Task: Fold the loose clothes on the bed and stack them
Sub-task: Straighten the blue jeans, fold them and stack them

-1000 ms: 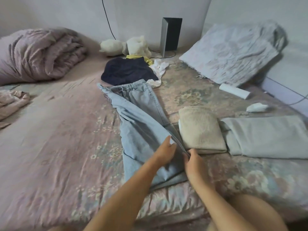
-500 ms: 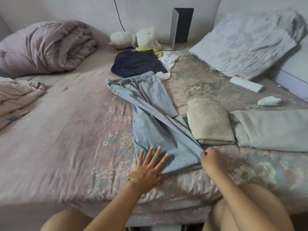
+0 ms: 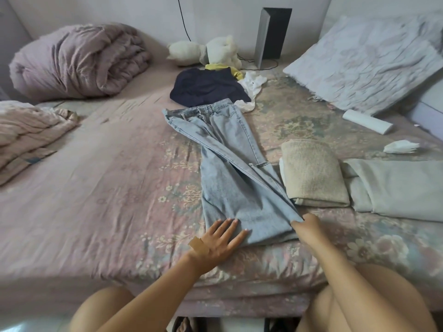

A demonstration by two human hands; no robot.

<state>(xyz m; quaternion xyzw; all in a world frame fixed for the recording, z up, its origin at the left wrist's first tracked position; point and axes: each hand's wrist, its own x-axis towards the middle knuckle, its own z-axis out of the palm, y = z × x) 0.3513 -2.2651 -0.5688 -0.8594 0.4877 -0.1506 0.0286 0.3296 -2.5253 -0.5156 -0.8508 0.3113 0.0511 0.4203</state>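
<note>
Light blue jeans lie lengthwise on the bed, one leg folded over the other, waistband at the far end. My left hand rests flat and open on the left corner of the hem. My right hand pinches the hem's right corner. To the right of the jeans sit a folded beige knit and a folded grey-green garment. Past the waistband lie a loose navy garment, a yellow piece and a white piece.
The floral sheet stretches wide to the left. A rolled purple quilt and a pink blanket sit at the far left. A pillow, white roll, plush toy and dark box stand behind.
My left hand slid from the middle of the jeans leg down to the left hem corner and spread flat. My right hand stayed on the right hem corner, and the legs look smoother.
</note>
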